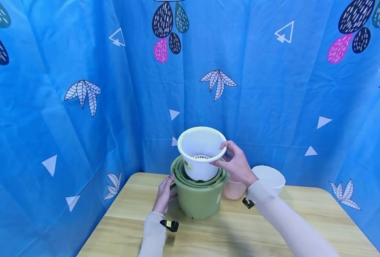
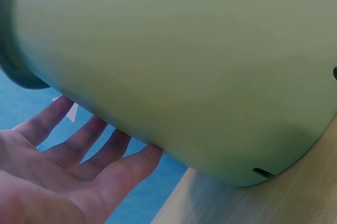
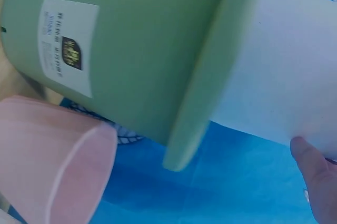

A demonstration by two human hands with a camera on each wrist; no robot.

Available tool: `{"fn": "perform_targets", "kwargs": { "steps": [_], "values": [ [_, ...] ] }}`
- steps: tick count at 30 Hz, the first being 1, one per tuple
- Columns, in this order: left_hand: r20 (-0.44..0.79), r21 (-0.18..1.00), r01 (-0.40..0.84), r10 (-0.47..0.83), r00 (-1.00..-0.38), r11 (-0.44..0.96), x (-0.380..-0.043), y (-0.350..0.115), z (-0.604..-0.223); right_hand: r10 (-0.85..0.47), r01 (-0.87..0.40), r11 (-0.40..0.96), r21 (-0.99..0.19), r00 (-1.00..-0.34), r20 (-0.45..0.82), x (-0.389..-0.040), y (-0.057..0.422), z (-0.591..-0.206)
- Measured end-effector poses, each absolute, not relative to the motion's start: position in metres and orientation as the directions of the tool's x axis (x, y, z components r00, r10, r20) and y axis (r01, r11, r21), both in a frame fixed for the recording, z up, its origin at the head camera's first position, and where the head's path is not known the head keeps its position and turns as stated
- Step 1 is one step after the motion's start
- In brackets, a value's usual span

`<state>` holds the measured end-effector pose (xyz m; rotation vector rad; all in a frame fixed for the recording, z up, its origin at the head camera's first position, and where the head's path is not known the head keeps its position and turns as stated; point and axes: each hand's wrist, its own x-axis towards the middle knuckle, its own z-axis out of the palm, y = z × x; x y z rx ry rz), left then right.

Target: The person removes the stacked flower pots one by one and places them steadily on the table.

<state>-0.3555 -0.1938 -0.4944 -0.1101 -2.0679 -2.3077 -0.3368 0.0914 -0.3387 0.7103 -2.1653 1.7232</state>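
A white flower pot [image 1: 206, 172] with slots in its bottom sits partly inside a stack of green flower pots [image 1: 197, 203]. My right hand [image 1: 236, 164] pinches the white pot's rim on the right, the thumb outside and fingers over the edge. In the right wrist view, one fingertip [image 3: 300, 142] rests at the white wall, which rises out of the green rim. My left hand [image 1: 164, 194] is at the left side of the green stack. In the left wrist view its spread fingertips touch the outermost green pot's wall, extended rather than wrapped around it.
Right of the stack stand a pink pot [image 1: 234, 191] and a white wavy-rimmed pot [image 1: 268, 176], partly hidden by my right arm. All stand on a wooden table [image 1: 132, 210]. A blue patterned curtain [image 1: 260, 107] hangs behind and on both sides.
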Motion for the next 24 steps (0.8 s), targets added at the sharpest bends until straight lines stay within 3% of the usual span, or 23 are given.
{"fn": "perform_targets", "kwargs": {
  "steps": [11,24],
  "values": [
    [0.09,0.991,0.087,0.03,-0.995,-0.101,-0.353,-0.192,-0.495,-0.126,-0.561,0.216,-0.799,-0.827,0.547,-0.328,0.123,-0.311],
    [0.082,0.99,0.079,0.021,-0.996,-0.113,-0.353,-0.193,-0.495,-0.088,-0.549,0.334,-0.766,-0.827,0.555,-0.309,0.163,-0.306]
  ]
}}
